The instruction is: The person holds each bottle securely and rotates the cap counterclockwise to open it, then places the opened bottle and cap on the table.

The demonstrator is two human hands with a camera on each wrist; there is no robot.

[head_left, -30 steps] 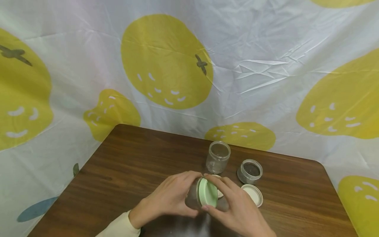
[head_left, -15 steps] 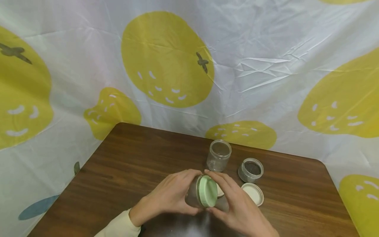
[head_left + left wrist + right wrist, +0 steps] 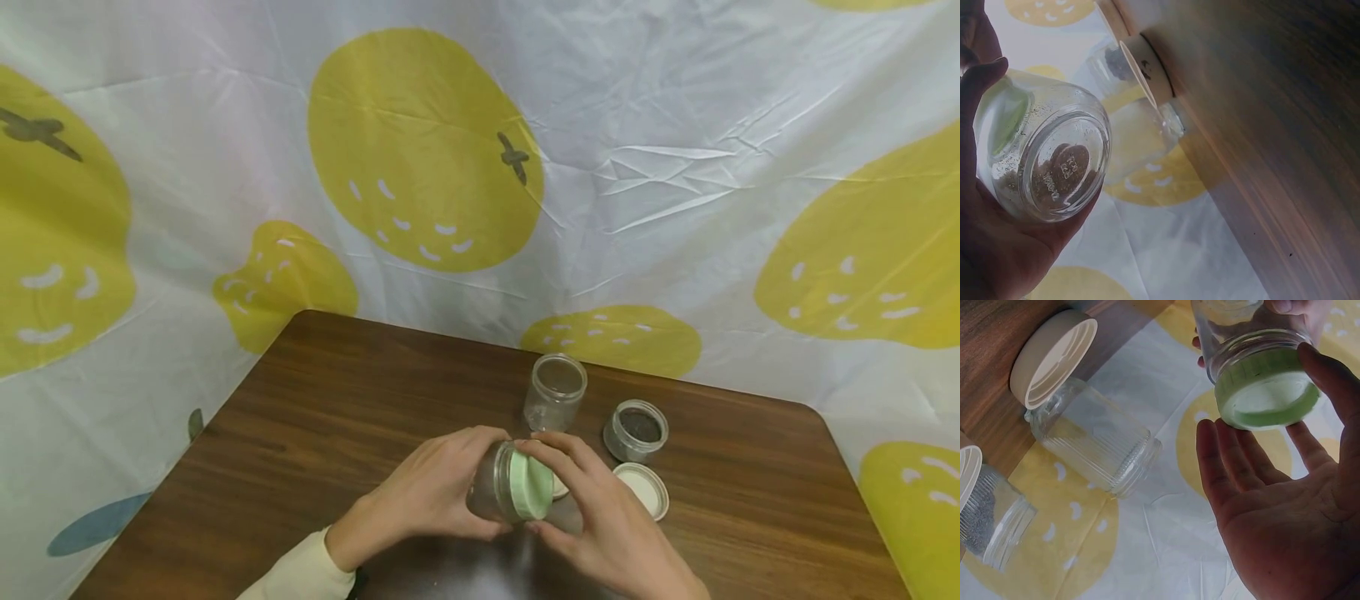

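My left hand (image 3: 423,487) is wrapped around a clear jar (image 3: 1069,165) that lies tilted, its embossed base towards the left wrist camera. On the jar's mouth sits a pale green screw lid (image 3: 532,487), facing my right hand (image 3: 607,521). Right thumb and fingertips pinch the lid's edge, while the palm stays away from it in the right wrist view. Behind the hands stands an uncovered clear jar (image 3: 553,396). A low jar with dark contents (image 3: 636,429) is to its right.
A cream lid (image 3: 645,492) lies with its inner side up right of the hands. Another cream lid (image 3: 1054,359) is mostly hidden behind the right fingers in the head view. The brown wooden table (image 3: 360,375) ends at a lemon-print cloth (image 3: 660,225).
Right fingers have shifted around the green lid's edge and now lie further over its top. The lid and jar have turned slightly, showing more of the jar's neck. The other jars stay put.
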